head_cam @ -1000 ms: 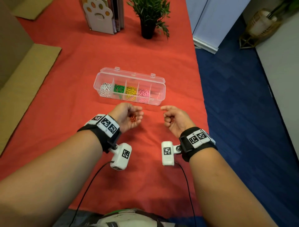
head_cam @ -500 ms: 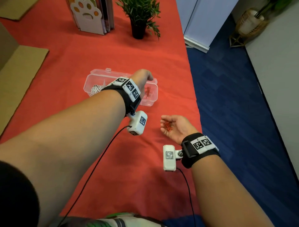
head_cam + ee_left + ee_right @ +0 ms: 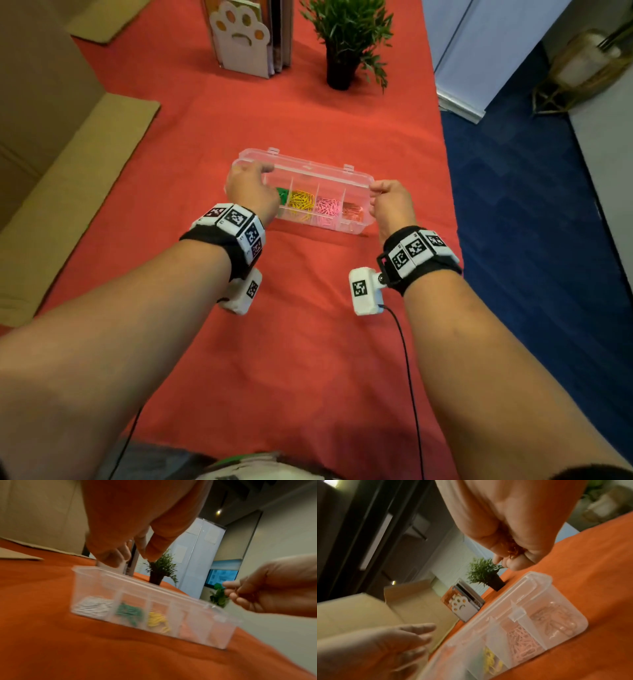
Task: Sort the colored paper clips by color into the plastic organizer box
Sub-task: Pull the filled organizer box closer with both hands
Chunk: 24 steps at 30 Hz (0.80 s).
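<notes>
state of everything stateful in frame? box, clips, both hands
Clear plastic organizer box: lid open, flat on the red cloth.
Sorted paper clips: one colour per compartment.
Left hand: fingers extended over the box's left end, empty.
Right hand: curled around orange-red paper clips.

Green clips (image 3: 283, 195), yellow clips (image 3: 301, 201), red cloth (image 3: 291, 113)
</notes>
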Each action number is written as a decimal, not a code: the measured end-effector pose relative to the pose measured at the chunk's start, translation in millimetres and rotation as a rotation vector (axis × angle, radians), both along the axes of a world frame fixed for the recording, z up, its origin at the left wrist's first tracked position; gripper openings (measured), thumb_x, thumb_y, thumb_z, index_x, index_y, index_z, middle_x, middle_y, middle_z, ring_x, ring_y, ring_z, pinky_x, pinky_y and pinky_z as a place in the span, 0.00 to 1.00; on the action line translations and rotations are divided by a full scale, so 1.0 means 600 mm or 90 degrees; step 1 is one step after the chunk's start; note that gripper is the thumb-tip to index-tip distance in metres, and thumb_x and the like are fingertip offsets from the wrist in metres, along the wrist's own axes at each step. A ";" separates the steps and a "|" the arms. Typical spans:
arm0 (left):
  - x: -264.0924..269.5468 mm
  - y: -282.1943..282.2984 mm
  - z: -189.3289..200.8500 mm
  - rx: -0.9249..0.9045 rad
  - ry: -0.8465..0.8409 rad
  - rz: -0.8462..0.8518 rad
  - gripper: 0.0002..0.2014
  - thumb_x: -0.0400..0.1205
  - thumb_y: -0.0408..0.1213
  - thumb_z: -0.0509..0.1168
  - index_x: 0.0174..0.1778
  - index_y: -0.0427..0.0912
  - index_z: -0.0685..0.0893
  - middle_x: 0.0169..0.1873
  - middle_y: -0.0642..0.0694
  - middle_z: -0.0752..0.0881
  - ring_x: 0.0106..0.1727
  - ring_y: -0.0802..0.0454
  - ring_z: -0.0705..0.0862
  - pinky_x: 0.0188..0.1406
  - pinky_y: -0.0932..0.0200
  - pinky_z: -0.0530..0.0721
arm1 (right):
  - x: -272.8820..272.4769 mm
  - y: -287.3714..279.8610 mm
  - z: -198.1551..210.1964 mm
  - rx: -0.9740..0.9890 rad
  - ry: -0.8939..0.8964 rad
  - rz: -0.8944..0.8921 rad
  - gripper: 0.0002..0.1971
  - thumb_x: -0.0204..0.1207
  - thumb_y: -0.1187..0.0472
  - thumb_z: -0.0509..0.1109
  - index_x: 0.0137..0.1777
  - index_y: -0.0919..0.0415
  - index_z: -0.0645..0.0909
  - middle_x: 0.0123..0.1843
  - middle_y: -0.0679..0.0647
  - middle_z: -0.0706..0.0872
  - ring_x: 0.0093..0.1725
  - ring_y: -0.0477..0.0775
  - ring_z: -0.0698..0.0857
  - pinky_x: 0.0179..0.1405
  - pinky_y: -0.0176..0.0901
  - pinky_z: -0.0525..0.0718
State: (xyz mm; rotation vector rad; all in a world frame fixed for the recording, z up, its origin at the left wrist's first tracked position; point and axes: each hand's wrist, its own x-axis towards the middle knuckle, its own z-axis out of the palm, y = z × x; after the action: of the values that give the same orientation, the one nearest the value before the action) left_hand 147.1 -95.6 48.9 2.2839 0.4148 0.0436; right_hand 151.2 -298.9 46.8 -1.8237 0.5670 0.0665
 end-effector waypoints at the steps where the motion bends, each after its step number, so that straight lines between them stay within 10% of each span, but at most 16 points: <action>1: 0.000 0.016 -0.001 0.030 0.004 0.016 0.19 0.78 0.30 0.60 0.64 0.46 0.81 0.69 0.41 0.72 0.69 0.41 0.72 0.70 0.55 0.68 | 0.008 0.007 -0.003 -0.056 0.002 0.039 0.17 0.66 0.74 0.54 0.42 0.53 0.79 0.53 0.58 0.86 0.49 0.55 0.84 0.53 0.47 0.84; 5: 0.013 0.076 -0.018 0.053 0.072 0.047 0.21 0.79 0.30 0.59 0.69 0.45 0.77 0.75 0.37 0.67 0.75 0.37 0.67 0.76 0.51 0.65 | 0.015 0.027 0.008 -0.286 0.091 0.211 0.22 0.75 0.73 0.57 0.68 0.67 0.77 0.68 0.64 0.81 0.67 0.62 0.80 0.65 0.46 0.76; 10: 0.023 0.111 -0.029 -0.082 0.087 0.020 0.20 0.82 0.31 0.57 0.72 0.41 0.74 0.63 0.38 0.82 0.60 0.41 0.83 0.60 0.52 0.79 | 0.006 0.015 0.015 -0.354 0.025 0.097 0.23 0.71 0.72 0.56 0.66 0.63 0.80 0.65 0.64 0.83 0.65 0.64 0.81 0.65 0.48 0.77; 17: 0.000 0.117 -0.046 -0.159 0.090 0.071 0.18 0.81 0.32 0.61 0.67 0.43 0.80 0.44 0.40 0.86 0.35 0.43 0.82 0.49 0.40 0.87 | -0.021 0.008 -0.002 -0.115 0.109 0.060 0.23 0.78 0.71 0.61 0.74 0.67 0.71 0.68 0.59 0.81 0.66 0.57 0.81 0.66 0.47 0.79; 24: -0.044 0.146 -0.054 -0.179 0.105 0.120 0.14 0.76 0.33 0.66 0.56 0.46 0.88 0.38 0.43 0.89 0.34 0.44 0.84 0.46 0.44 0.88 | -0.056 -0.003 -0.024 0.045 0.202 0.027 0.17 0.78 0.74 0.53 0.62 0.71 0.77 0.44 0.54 0.82 0.52 0.57 0.82 0.62 0.60 0.80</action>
State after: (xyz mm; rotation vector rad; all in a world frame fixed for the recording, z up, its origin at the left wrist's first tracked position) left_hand 120.7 -8.1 16.5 1.9727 0.6772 -0.1031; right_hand 117.8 -300.5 32.1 -1.7671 0.7366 0.4053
